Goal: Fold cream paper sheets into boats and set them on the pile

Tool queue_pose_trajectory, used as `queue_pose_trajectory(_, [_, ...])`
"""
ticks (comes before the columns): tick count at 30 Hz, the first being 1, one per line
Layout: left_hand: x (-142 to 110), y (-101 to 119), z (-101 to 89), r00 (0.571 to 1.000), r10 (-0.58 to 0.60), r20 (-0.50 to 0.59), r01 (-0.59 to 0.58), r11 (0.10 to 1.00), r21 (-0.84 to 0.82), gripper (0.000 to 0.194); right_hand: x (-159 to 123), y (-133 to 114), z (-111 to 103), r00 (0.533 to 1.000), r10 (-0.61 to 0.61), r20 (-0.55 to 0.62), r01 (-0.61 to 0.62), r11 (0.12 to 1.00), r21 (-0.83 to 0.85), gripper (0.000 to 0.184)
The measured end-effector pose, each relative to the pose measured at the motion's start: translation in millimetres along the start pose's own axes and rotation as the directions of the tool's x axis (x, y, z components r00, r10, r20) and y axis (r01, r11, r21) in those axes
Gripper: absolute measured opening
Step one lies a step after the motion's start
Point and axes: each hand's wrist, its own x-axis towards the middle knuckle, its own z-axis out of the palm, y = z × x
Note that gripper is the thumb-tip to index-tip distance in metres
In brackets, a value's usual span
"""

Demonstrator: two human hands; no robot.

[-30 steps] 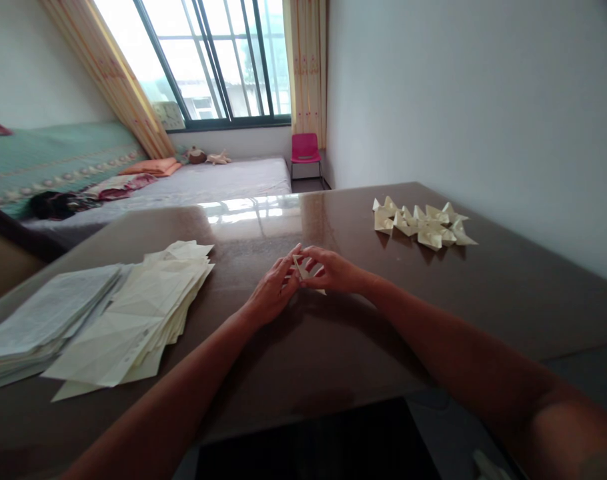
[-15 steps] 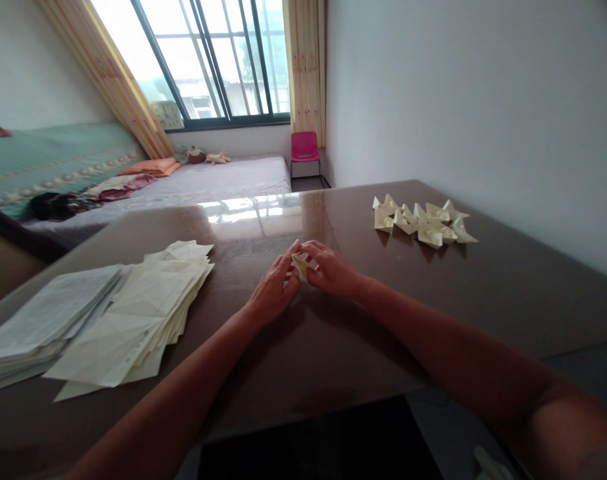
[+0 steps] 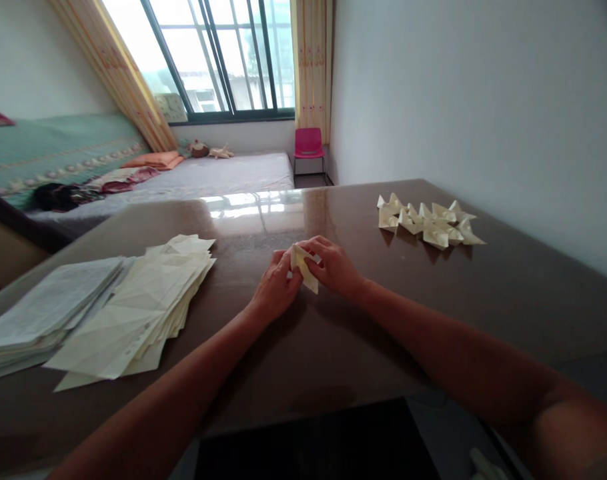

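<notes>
Both my hands meet at the middle of a dark brown table [image 3: 363,347]. My left hand [image 3: 275,289] and my right hand [image 3: 335,267] pinch a small folded piece of cream paper [image 3: 304,267] between their fingertips, just above the tabletop. Its folded point sticks down between the two hands. Part of the paper is hidden by my fingers.
A pile of folded cream paper shapes [image 3: 430,222] lies at the table's far right. Creased sheets [image 3: 143,303] and a stack of printed pages [image 3: 43,313] lie at the left. Beyond the table are a bed [image 3: 198,177], a pink chair [image 3: 309,143] and a window.
The folded paper has been turned and pressed between my fingers, so a longer pointed flap now shows. My hands stayed in about the same place; the view shifted slightly.
</notes>
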Motion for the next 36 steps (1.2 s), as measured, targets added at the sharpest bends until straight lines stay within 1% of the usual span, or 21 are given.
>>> queue_pose_trajectory(3, [2,-6,-0.3,1.000,0.002,-0.016,-0.001,0.999,0.045,0.032,1,3,0,1.000,0.014,-0.006,-0.014,0.999,0.032,0.026])
queue_pose_trajectory(5, [3,-11,-1.3,0.999,0.004,-0.033,-0.002,0.998,0.058,0.039,1,5,0,0.999,0.039,-0.009,-0.038,0.998,0.049,0.027])
queue_pose_trajectory(7, [3,-14,-2.9,1.000,-0.008,-0.019,0.010,0.996,0.085,0.044,0,9,-1,0.998,0.056,-0.002,-0.056,0.997,0.055,0.029])
queue_pose_trajectory(9, [2,-15,-4.9,0.999,-0.029,0.017,0.026,0.989,0.142,0.044,0,14,-2,0.998,0.032,0.045,-0.035,0.998,0.049,0.032])
queue_pose_trajectory(11, [2,-15,-6.7,0.998,-0.056,0.040,0.047,0.979,0.201,0.042,-1,20,-5,0.992,-0.019,0.127,0.014,0.999,0.039,0.033])
queue_pose_trajectory(14, [0,-14,-9.3,0.995,-0.054,0.089,0.026,0.957,0.288,0.032,-1,28,-11,0.965,-0.092,0.245,0.088,0.996,0.029,0.031])
queue_pose_trajectory(17, [-2,-12,-13.4,0.987,-0.023,0.157,-0.043,0.913,0.405,0.020,-2,35,-19,0.928,-0.153,0.339,0.147,0.988,0.041,0.025])
queue_pose_trajectory(20, [-4,-10,-18.9,0.974,0.002,0.224,-0.115,0.863,0.492,0.021,-2,39,-27,0.887,-0.203,0.415,0.197,0.979,0.057,0.022])
queue_pose_trajectory(24, [-7,-6,-25.1,0.954,0.054,0.294,-0.217,0.802,0.557,0.026,-2,38,-35,0.833,-0.201,0.516,0.216,0.976,0.032,0.030])
queue_pose_trajectory(25, [-7,-5,-26.0,0.950,0.074,0.303,-0.241,0.790,0.564,0.026,-2,37,-36,0.823,-0.188,0.536,0.204,0.978,0.028,0.031])
queue_pose_trajectory(26, [-8,-5,-26.6,0.945,0.097,0.311,-0.267,0.779,0.567,0.026,-3,36,-36,0.824,-0.163,0.543,0.178,0.984,0.025,0.029])
queue_pose_trajectory(27, [-8,-5,-26.8,0.941,0.123,0.316,-0.291,0.770,0.567,0.026,-3,35,-35,0.837,-0.125,0.532,0.136,0.991,0.018,0.026])
queue_pose_trajectory(29, [-9,-5,-26.5,0.930,0.185,0.318,-0.341,0.758,0.556,0.025,-3,35,-31,0.887,-0.009,0.461,0.013,1.000,-0.006,0.023])
queue_pose_trajectory(30, [-9,-5,-25.9,0.921,0.225,0.318,-0.372,0.750,0.547,0.025,-3,36,-29,0.909,0.058,0.412,-0.056,0.998,-0.018,0.024])
queue_pose_trajectory(32, [-10,-6,-24.5,0.895,0.322,0.310,-0.444,0.716,0.538,0.024,-1,38,-25,0.927,0.159,0.339,-0.159,0.987,-0.026,0.030])
queue_pose_trajectory(34, [-11,-5,-23.1,0.859,0.419,0.296,-0.512,0.666,0.543,0.024,0,40,-24,0.913,0.202,0.354,-0.216,0.976,0.001,0.033])
queue_pose_trajectory(36, [-11,-5,-22.6,0.828,0.487,0.279,-0.553,0.628,0.547,0.024,2,40,-25,0.883,0.231,0.407,-0.280,0.958,0.063,0.037])
